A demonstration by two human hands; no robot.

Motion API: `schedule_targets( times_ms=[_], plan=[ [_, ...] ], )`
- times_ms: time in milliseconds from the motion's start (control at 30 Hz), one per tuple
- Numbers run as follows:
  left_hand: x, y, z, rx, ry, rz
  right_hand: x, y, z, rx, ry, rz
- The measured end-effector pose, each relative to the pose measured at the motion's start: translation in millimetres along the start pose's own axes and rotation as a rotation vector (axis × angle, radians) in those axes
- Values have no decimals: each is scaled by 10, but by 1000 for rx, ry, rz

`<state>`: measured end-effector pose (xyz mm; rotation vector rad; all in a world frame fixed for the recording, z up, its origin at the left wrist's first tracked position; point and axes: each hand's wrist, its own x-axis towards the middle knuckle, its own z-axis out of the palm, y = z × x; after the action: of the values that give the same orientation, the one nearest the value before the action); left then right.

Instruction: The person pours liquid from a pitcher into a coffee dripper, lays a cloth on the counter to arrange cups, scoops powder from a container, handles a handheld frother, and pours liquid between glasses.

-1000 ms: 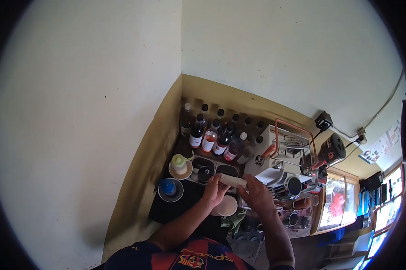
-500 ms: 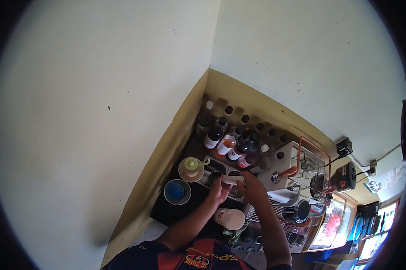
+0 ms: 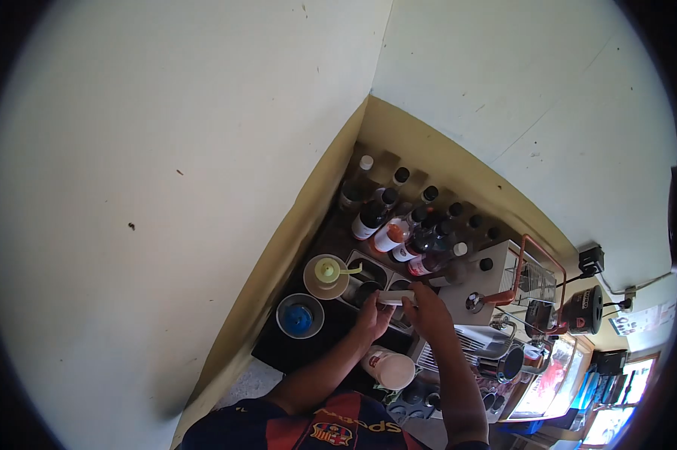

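Note:
A white, flat-looking object (image 3: 395,298) is held up between both hands, roughly level, above the metal containers. My left hand (image 3: 374,318) is closed on its left end, while my right hand (image 3: 430,309) grips the right end, fingers bent over it. What kind of thing it is cannot be made out. Below and between my forearms stands a whitish jar (image 3: 391,367) with a red-brown label. Just beyond my hands sit metal bins (image 3: 365,264) set in a row, partly covered by my fingers.
A pump bottle (image 3: 327,271) stands at the left, near a metal bowl (image 3: 300,316) holding something blue. Several syrup bottles (image 3: 391,234) line the back by the wall. On the right is an espresso machine (image 3: 472,274) with a copper-coloured rail, and a black grinder-like appliance (image 3: 585,309).
The view has shifted a little, so the bottles and machine appear further right. Both hands keep hold of the white object, with hardly any change in grip.

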<state>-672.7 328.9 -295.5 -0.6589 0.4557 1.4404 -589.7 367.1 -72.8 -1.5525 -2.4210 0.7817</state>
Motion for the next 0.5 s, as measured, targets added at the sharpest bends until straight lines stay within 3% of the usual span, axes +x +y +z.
schedule_targets(
  times_ms=[500],
  plan=[
    [170,48,-43,-73,24,-25,171,34,53,-65,-67,-43]
  ],
)
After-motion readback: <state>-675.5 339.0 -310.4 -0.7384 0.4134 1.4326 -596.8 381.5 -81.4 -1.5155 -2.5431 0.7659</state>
